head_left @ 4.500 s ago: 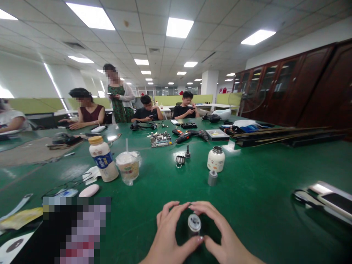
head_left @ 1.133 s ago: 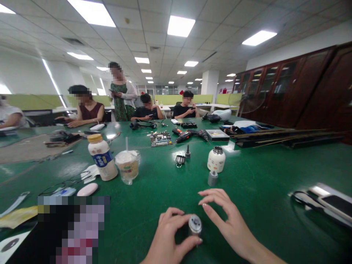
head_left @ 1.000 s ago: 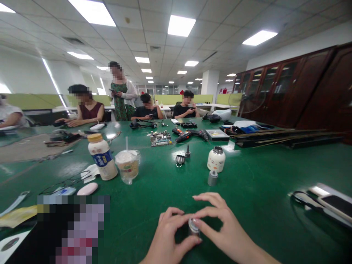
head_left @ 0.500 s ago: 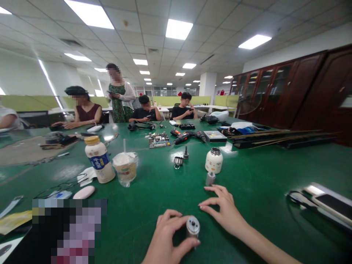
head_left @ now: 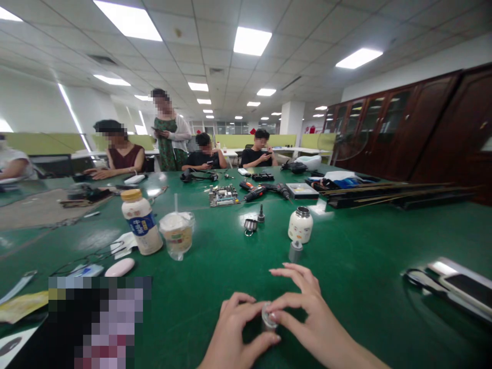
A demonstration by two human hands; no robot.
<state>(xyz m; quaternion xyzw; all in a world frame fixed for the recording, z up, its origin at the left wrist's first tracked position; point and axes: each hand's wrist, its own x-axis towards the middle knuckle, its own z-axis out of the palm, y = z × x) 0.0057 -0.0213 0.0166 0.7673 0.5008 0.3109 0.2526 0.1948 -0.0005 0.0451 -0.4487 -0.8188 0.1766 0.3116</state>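
Observation:
My left hand (head_left: 240,328) has its thumb and index finger around a small upright silver metal cylinder (head_left: 270,324) that stands on the green table. Over its top end, my right hand (head_left: 303,302) brings thumb and index fingertips together in a pinch; its other fingers stretch forward. Whatever lies between those fingertips is too small or covered to make out. Just beyond the right hand stands a second small grey metal cylinder (head_left: 295,252) with a narrower piece on top. Right behind that is a white jar (head_left: 300,225) without a lid, its rim of metal.
To the left stand a yellow-capped bottle (head_left: 142,225) and a plastic cup with a straw (head_left: 177,236). Farther back lie a metal socket bit (head_left: 261,213), a small strainer-like metal piece (head_left: 250,226), a circuit board (head_left: 224,196) and power drills (head_left: 255,193). Several people sit or stand beyond the table.
My right hand has moved left and toward me, from beside the second cylinder to the top of the held one. My left hand keeps its hold.

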